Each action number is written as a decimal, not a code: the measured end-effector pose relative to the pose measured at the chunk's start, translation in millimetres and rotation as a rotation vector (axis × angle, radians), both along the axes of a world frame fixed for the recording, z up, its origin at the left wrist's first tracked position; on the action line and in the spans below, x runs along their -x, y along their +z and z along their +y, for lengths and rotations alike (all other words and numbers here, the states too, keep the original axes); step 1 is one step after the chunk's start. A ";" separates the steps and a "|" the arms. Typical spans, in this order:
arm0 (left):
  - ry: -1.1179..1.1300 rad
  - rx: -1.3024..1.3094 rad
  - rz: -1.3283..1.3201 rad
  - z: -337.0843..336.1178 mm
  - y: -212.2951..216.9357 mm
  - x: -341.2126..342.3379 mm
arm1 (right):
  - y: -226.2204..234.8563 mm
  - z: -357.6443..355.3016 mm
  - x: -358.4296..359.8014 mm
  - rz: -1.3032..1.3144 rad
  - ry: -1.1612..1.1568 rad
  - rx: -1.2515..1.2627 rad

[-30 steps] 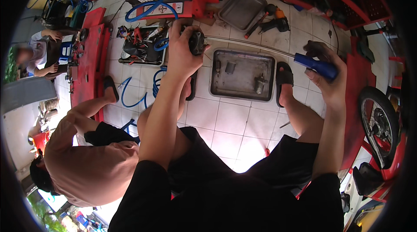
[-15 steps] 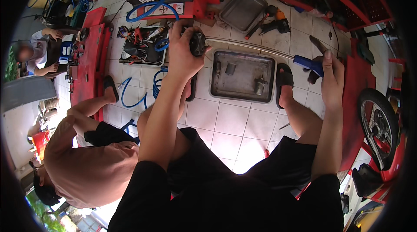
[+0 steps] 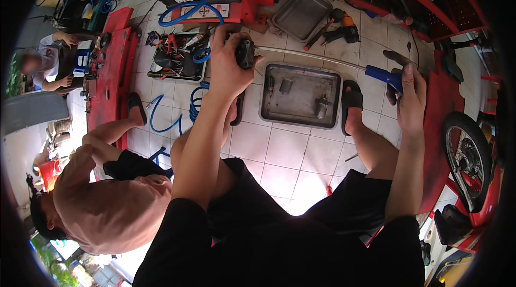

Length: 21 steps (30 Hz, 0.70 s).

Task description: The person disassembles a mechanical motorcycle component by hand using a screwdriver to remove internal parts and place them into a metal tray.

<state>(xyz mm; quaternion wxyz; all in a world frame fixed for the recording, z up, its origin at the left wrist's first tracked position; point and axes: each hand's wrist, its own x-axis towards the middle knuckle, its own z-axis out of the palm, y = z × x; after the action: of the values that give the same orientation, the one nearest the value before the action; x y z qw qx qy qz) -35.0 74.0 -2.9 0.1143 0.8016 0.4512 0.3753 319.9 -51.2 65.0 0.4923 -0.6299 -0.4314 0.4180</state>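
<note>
On a white tiled workshop floor (image 3: pixel 279 152), a seated person works above a grey rectangular metal tray (image 3: pixel 301 95). The left hand (image 3: pixel 228 64) is clamped on a small black metal engine part (image 3: pixel 246 53), held over the tray's far left corner; the right hand (image 3: pixel 409 96), well apart, grips a blue-handled long steel rod tool (image 3: pixel 382 73) reaching into the part. Keeping the rod level seems wise. Its tip is hidden.

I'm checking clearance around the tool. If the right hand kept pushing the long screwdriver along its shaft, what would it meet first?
Probably the small dark part gripped in the left hand. The right hand holds the blue-handled screwdriver, whose thin shaft runs straight to that part and seems to touch it already; depth is uncertain.
</note>
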 end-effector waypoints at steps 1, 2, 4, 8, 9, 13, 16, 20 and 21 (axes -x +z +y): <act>0.001 -0.002 -0.007 0.6 0.7 0.0 | -1.2 -0.2 0.0 0.019 -0.001 -0.047; -0.001 0.041 -0.017 -0.2 1.0 -0.1 | -1.6 0.0 -0.7 -0.100 0.015 -0.110; -0.002 0.125 -0.059 -0.3 2.1 -1.2 | -4.5 3.3 0.9 -0.293 0.088 -0.265; 0.021 0.023 -0.021 -1.3 3.0 -3.4 | -7.3 9.0 5.0 -0.114 0.129 -0.309; 0.023 0.029 -0.021 -1.9 2.9 -3.2 | -6.5 9.3 5.3 -0.061 0.126 -0.294; 0.025 0.014 -0.028 -1.1 2.0 -0.1 | 4.1 1.8 2.2 -0.108 -0.014 0.090; 0.006 -0.001 -0.022 -1.3 1.5 2.1 | 7.4 -0.4 2.1 -0.295 0.017 0.052; 0.022 0.040 -0.030 -3.3 0.8 -0.3 | 3.1 7.7 4.2 -0.367 0.169 -0.358; 0.020 0.037 -0.030 -3.7 0.7 -1.5 | 1.2 9.5 5.8 -0.317 0.172 -0.391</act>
<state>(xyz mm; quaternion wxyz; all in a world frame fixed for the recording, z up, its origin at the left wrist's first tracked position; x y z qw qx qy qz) -33.5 70.3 -2.2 0.1320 0.7889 0.4643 0.3802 314.1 -41.7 66.2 0.4935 -0.5416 -0.6276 0.2632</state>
